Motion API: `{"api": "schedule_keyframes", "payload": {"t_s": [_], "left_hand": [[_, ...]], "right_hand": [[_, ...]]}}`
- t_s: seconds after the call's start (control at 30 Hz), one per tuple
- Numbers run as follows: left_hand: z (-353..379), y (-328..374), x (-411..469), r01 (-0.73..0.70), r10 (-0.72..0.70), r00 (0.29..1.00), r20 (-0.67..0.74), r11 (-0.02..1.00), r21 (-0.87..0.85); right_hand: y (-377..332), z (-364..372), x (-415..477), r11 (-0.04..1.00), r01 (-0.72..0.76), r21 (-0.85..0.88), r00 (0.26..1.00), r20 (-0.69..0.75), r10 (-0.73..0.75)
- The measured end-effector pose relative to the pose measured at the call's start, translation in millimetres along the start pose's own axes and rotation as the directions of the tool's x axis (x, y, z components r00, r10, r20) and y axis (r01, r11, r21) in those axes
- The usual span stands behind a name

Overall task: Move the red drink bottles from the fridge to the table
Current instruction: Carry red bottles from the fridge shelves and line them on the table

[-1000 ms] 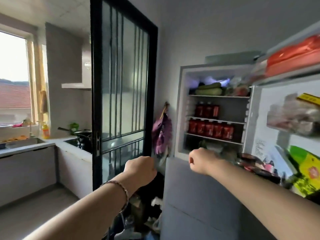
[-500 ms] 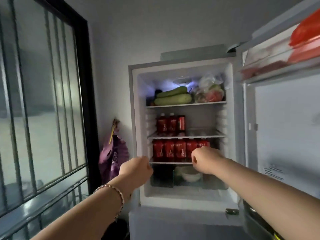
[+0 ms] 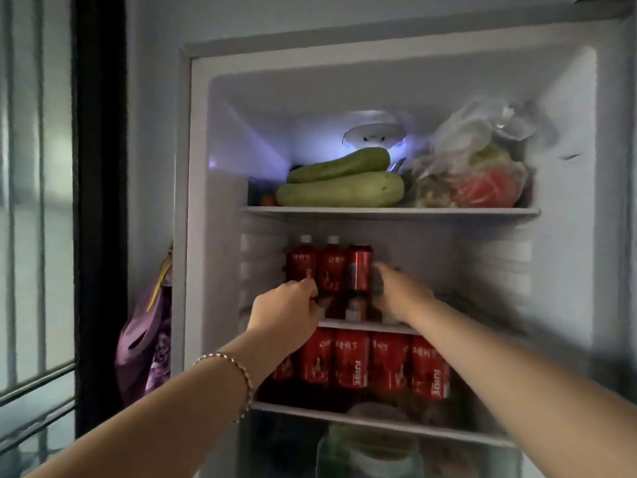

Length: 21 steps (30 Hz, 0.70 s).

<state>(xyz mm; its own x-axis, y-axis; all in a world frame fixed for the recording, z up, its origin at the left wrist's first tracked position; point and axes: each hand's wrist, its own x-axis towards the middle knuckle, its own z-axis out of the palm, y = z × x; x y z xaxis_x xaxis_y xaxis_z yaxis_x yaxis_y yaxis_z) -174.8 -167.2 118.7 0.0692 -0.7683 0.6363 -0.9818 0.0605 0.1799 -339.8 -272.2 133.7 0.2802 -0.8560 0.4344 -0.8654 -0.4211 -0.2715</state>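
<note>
The fridge [image 3: 198, 188] stands open in front of me. Its middle shelf holds two red drink bottles [image 3: 331, 267] with white caps and a red can [image 3: 359, 267] to their right. My left hand [image 3: 286, 308] curls its fingers round the lower part of the leftmost bottle [image 3: 302, 262]. Just right of the can, my right hand [image 3: 396, 293] reaches in with its fingers stretched out and touching the can's side, blurred. On the shelf below, several more red bottles [image 3: 351, 360] stand in a row, partly hidden by my forearms.
Two green marrows [image 3: 341, 189] and a plastic bag of vegetables [image 3: 472, 174] lie on the top shelf. A covered container [image 3: 368, 450] sits at the bottom. A purple bag [image 3: 148, 346] hangs left of the fridge, beside a black-framed glass door [image 3: 98, 201].
I have stepped closer to the fridge. Both hands have risen from the lower shelf's level into the middle shelf, the left onto the leftmost bottle and the right beside the can.
</note>
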Motion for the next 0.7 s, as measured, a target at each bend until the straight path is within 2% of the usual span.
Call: {"api": "schedule_keyframes", "payload": {"t_s": [0.1,0.23,0.3,0.43,0.57,0.7], "left_hand": [[22,-7,40,0.060,-0.060,0.998,0.008,0.996,-0.065],[53,-22,72,0.108,-0.104,0.994,0.041,0.987,-0.120],[66,-29,84,0.118,-0.113,0.993,0.043,0.979,-0.168],[87,-37,113,0.107,-0.099,0.994,0.045,0.962,-0.250],[104,-37,162,0.053,-0.049,0.998,0.026,0.979,-0.199],[106,-39,211,0.051,-0.051,0.999,0.002,0.997,-0.058]], "right_hand": [[9,14,77,0.998,0.036,0.054,0.999,-0.027,-0.034],[17,34,140,0.999,-0.030,0.016,0.999,0.010,0.030],[20,43,160,0.997,-0.021,0.074,1.000,0.016,0.020],[21,50,174,0.960,-0.059,0.275,0.985,-0.138,0.100],[23,48,160,0.958,-0.059,0.281,0.967,-0.222,0.125],[27,43,132,0.961,-0.042,0.275,0.975,-0.197,0.099]]}}
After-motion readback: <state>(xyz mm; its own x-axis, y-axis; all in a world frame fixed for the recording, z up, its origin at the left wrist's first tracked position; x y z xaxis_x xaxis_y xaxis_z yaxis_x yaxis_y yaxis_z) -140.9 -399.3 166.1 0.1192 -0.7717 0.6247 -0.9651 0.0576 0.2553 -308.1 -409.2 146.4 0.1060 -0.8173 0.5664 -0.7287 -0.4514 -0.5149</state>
